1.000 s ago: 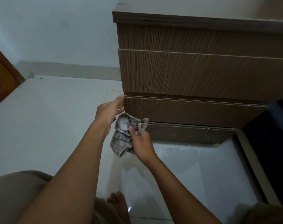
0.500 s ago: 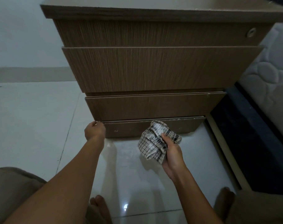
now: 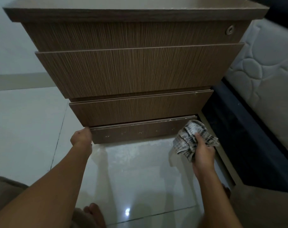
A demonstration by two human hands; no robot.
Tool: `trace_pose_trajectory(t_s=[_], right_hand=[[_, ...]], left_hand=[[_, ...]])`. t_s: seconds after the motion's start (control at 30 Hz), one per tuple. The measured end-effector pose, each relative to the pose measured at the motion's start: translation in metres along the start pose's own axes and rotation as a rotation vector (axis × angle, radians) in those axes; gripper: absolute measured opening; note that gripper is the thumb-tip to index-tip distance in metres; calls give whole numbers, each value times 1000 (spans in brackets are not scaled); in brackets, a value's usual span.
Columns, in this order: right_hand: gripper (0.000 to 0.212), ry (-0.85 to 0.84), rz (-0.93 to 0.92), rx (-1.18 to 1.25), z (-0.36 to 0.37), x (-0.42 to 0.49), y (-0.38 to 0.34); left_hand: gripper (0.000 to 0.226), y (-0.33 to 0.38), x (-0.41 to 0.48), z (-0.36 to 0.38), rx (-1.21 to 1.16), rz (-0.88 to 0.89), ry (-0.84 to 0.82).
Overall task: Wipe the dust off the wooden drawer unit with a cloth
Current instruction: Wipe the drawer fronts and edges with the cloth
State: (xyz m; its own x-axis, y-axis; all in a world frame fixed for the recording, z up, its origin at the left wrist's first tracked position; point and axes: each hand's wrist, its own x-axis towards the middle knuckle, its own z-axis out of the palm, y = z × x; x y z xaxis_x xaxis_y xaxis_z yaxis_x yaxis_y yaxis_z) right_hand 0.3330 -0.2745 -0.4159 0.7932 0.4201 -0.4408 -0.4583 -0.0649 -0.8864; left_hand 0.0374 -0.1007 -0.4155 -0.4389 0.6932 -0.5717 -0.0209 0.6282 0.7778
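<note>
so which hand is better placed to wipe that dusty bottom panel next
Right. The right hand already grips the crumpled checked cloth, held at the right end of the speckled brown bottom panel. The left hand is bare, curled at the panel's left end.

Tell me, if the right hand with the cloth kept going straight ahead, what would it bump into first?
Most likely the bottom panel of the drawer unit, near its right end. The right hand holds the cloth up ahead of it, so the cloth would meet the wood first. Whether it already touches is hard to tell.
</note>
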Motion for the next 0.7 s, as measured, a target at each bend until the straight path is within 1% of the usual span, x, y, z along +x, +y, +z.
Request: trace_pose_trajectory(t_s=[0.07, 0.1, 0.2, 0.3, 0.37, 0.5, 0.57, 0.63, 0.7], right_hand=[[46, 113, -72, -68, -5, 5, -7], [47, 139, -122, -101, -8, 7, -11], [37, 116, -266, -231, -15, 14, -22], [27, 78, -399, -483, -19, 25, -29], [27, 60, -468, -664, -17, 33, -32], [44, -62, -546, -979, -10, 47, -36], [50, -186, -575, -1102, -10, 53, -31], [59, -299, -641, -1106, -9, 56, -21], [64, -287, -699, -1106, -9, 60, -11]], left_hand=[[21, -2, 0, -1, -47, -26, -5], [22, -5, 0, -1, -59, -31, -2], [27, -14, 1, -6, -49, -15, 12], [29, -22, 0, -13, -48, -18, 15], [27, -26, 0, -17, -58, -25, 11], [18, -33, -3, -24, -72, -18, -17], [14, -35, -4, -27, -76, -8, -30], [12, -37, -5, -28, -79, 8, -40], [11, -38, -7, -30, -81, 31, -57]])
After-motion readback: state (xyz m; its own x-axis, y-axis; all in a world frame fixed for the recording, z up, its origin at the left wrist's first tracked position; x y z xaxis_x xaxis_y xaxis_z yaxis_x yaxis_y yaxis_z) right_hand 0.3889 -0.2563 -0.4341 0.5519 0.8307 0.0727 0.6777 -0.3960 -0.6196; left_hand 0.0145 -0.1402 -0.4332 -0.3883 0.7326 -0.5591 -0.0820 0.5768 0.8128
